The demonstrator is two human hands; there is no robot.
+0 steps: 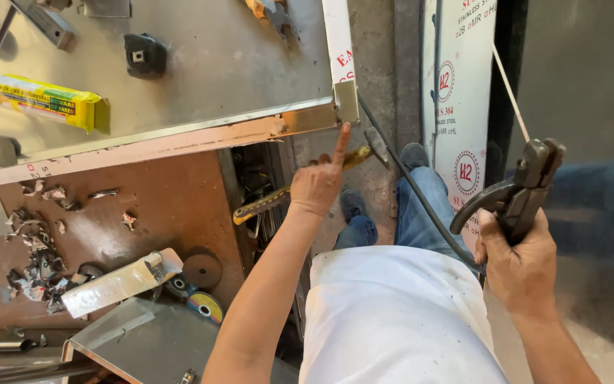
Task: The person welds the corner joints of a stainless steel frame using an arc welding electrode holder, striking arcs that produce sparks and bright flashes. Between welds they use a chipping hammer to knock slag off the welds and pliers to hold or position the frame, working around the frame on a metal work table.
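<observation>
Left hand (315,186) is nearer the work: index finger extended, other fingers curled in, holding nothing, its tip just below the steel frame corner (345,102), which lies up and slightly right of it. The frame's long axis runs left along the table (214,64) edge. Right hand (519,263), well apart, is clamped on a dark electrode holder (516,192); a thin rod (510,92) points up-left. The corner looks shiny, partly film-covered.

Steel frame corner (345,101) before left hand (316,186)

yellow packet (40,101) | black electrode holder (516,195) | blue jeans (421,213) | white shirt (392,320) | brown floor (172,206)
</observation>
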